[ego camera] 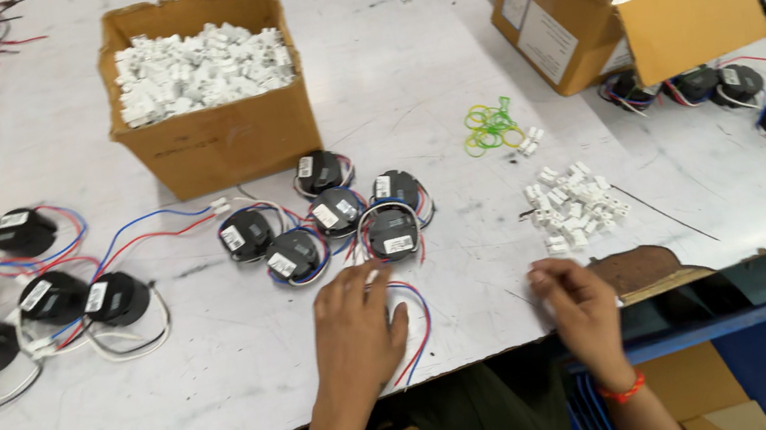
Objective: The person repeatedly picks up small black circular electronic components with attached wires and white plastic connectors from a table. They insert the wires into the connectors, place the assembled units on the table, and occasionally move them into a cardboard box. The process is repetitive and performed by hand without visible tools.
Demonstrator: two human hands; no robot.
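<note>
— while the left hand (356, 335) lies flat on the worn white tabletop (224, 370), what is under it?

— red and blue wires (417, 326) running from the nearest round black coil unit with a white label (393, 232). the fingers are spread and the palm is down, so it looks like pressing the leads in place, not gripping them; nothing is clamped.

— and the right hand (573, 303)?

— at the table's near edge, fingertips drawn together as if pinching something small. i cannot tell what, or whether anything is there at all; it is too small to make out.

— why the heap beside it?

— a loose pile of small white plastic connectors (572, 207) sits just beyond that hand, within easy reach, i'd judge for picking one at a time. the bulk stock fills an open brown cardboard box (216, 144) further back.

— the other coils?

— a cluster of black coil units (322, 214) just above the left hand, another group with longer wires (41, 296) at far left. a second cardboard box (637, 15) lies tipped at right with more units about it, and green and yellow rubber bands (491, 126) lie between the boxes.
</note>
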